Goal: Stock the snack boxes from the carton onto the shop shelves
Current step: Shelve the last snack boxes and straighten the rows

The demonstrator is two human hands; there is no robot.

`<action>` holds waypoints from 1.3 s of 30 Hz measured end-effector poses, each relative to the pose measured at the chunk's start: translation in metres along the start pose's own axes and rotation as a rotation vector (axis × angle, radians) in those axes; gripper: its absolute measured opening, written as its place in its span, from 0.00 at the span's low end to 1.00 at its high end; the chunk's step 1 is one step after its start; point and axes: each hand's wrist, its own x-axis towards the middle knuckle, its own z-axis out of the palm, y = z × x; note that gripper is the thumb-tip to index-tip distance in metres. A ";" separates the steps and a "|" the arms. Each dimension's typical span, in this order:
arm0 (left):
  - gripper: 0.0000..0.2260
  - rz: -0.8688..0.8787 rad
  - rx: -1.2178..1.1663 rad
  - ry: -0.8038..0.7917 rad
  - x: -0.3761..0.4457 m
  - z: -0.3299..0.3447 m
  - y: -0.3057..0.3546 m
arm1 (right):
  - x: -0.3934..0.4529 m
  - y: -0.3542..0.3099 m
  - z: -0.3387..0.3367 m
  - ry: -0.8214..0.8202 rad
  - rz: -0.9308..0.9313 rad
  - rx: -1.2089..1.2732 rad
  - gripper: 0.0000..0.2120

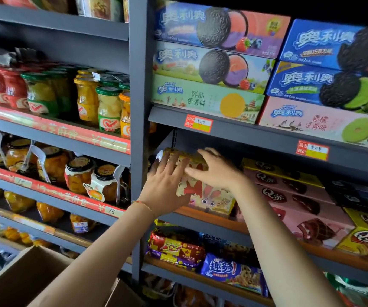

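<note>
A cream and yellow snack box [209, 196] with a cartoon rabbit and fox stands at the left end of the middle shelf [214, 220] in the right-hand bay. My left hand [166, 185] lies flat against the box's left front, fingers straight. My right hand [216, 169] rests on its top and front, fingers spread and slightly bent. More of the same boxes seem stacked behind, hidden by my hands. The brown carton [23, 282] sits open at the bottom left, its inside out of sight.
Pink and yellow Q-cake boxes [293, 202] fill the shelf right of the snack box. Oreo boxes [214, 63] stack on the shelf above, biscuit packs [229, 271] below. Jars of canned fruit [107, 107] line the left bay past a grey upright [138, 107].
</note>
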 end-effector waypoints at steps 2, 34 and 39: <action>0.42 0.003 0.009 0.029 0.004 0.006 -0.002 | 0.011 0.003 -0.002 0.038 0.015 0.071 0.37; 0.35 -0.020 0.170 0.184 0.008 0.029 0.003 | -0.004 0.012 0.034 0.125 0.107 -0.322 0.31; 0.36 -0.014 0.132 0.143 0.007 0.024 0.004 | -0.001 0.009 0.035 0.116 0.130 -0.316 0.27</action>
